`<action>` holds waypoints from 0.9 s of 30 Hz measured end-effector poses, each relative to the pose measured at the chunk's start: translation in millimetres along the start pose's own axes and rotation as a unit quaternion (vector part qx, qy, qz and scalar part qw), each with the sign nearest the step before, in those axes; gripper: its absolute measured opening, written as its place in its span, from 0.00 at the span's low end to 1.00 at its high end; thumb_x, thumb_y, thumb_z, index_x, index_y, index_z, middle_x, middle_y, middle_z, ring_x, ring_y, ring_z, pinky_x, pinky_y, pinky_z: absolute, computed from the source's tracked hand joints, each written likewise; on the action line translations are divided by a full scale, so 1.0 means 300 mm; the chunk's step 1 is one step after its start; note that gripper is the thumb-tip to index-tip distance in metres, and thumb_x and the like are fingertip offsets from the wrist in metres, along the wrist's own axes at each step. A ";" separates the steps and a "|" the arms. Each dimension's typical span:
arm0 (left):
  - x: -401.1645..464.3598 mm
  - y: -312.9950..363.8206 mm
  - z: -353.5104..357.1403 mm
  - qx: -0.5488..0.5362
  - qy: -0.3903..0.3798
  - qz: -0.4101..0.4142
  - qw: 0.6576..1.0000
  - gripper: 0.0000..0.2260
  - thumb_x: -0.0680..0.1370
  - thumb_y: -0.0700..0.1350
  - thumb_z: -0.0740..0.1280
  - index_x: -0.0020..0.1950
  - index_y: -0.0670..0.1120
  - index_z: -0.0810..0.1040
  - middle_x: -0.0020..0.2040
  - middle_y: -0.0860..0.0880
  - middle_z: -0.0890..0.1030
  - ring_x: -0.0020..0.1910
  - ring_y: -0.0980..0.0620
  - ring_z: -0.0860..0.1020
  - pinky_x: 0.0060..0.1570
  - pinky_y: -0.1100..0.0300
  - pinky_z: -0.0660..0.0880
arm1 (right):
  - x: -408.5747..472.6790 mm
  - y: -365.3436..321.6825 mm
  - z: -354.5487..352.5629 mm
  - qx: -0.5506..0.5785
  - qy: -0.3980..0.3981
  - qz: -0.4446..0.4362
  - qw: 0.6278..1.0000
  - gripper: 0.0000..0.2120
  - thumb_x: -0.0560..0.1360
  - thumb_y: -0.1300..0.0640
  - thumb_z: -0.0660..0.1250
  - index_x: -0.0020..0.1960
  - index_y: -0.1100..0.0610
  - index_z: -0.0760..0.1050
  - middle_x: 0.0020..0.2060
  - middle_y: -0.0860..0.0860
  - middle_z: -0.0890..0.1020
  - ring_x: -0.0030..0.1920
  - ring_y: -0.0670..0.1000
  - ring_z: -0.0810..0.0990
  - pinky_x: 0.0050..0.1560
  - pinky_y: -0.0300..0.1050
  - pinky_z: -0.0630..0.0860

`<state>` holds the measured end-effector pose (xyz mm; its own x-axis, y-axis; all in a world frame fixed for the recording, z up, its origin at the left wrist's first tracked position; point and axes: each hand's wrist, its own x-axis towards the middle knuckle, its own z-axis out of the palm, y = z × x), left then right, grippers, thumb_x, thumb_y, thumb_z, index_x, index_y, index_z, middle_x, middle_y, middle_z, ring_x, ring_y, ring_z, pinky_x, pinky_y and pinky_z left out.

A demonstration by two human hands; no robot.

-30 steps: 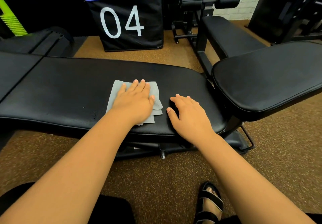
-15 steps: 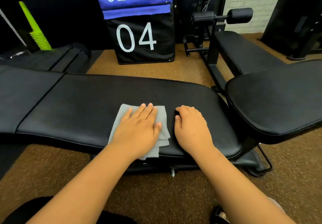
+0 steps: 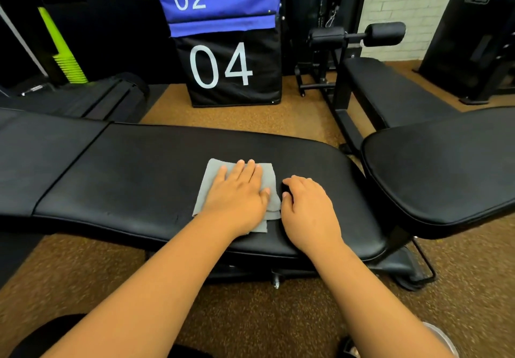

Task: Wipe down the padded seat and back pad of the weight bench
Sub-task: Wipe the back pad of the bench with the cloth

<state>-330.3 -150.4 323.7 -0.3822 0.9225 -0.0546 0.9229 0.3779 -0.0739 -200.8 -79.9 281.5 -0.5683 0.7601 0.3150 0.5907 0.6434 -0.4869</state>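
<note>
Grey cloth (image 3: 214, 182), folded into loose layers, lies flat under my left hand (image 3: 237, 193) on the long black pad (image 3: 139, 168) of the weight bench, toward its right end. My fingers are straight and pressing down on it, not curled around it. My right hand (image 3: 306, 207) rests just beside the cloth on the bare vinyl, fingers slightly bent and holding nothing. With only a flat palm pinning the fabric, I judge the loose layers near my wrist could bunch or slide out on a fast stroke, leaving streaks unwiped. The second pad (image 3: 69, 145) to the left sits past a seam (image 3: 80, 162) where the cloth might catch, and its far edge is easy to miss.
</note>
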 end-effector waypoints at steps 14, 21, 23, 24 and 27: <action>0.101 -0.035 -0.022 -0.008 -0.019 0.003 1.000 0.26 0.84 0.54 0.44 0.80 0.46 0.47 0.81 0.48 0.47 0.79 0.50 0.45 0.76 0.48 0.44 | -0.005 0.008 -0.004 -0.001 -0.010 -0.001 1.000 0.15 0.80 0.54 0.55 0.63 0.56 0.74 0.56 0.50 0.79 0.59 0.55 0.74 0.67 0.52 0.67; -0.093 -0.025 -0.018 0.011 -0.018 -0.047 0.999 0.26 0.83 0.57 0.43 0.80 0.52 0.45 0.80 0.54 0.44 0.79 0.45 0.42 0.75 0.41 0.43 | -0.003 0.013 0.003 0.011 -0.005 0.004 1.000 0.13 0.80 0.54 0.55 0.60 0.55 0.74 0.52 0.47 0.78 0.57 0.54 0.75 0.69 0.53 0.67; -0.045 -0.031 -0.026 0.003 -0.032 -0.054 0.998 0.26 0.83 0.56 0.43 0.80 0.52 0.44 0.80 0.54 0.43 0.79 0.45 0.41 0.74 0.40 0.42 | -0.003 0.014 0.003 0.011 -0.009 0.004 1.000 0.13 0.81 0.54 0.55 0.61 0.55 0.74 0.53 0.48 0.78 0.57 0.54 0.74 0.68 0.53 0.67; -0.008 -0.035 -0.029 -0.001 -0.036 -0.057 0.998 0.26 0.83 0.56 0.43 0.80 0.52 0.44 0.80 0.54 0.43 0.79 0.44 0.41 0.74 0.39 0.41 | -0.003 0.015 0.003 0.011 -0.008 0.003 1.000 0.13 0.80 0.54 0.56 0.60 0.55 0.74 0.53 0.48 0.78 0.57 0.54 0.74 0.68 0.53 0.67; 0.107 -0.039 -0.035 -0.011 -0.045 -0.060 0.997 0.26 0.83 0.55 0.43 0.80 0.50 0.44 0.80 0.52 0.43 0.78 0.44 0.41 0.74 0.39 0.40 | -0.004 0.013 -0.003 0.011 -0.004 0.001 1.000 0.13 0.80 0.54 0.56 0.61 0.55 0.75 0.53 0.48 0.78 0.57 0.54 0.74 0.68 0.52 0.67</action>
<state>-352.9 -124.4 333.1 -0.4916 0.8601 -0.1367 0.8708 0.4877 -0.0630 -197.3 -78.4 280.0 -0.5718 0.7609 0.3067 0.5792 0.6392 -0.5059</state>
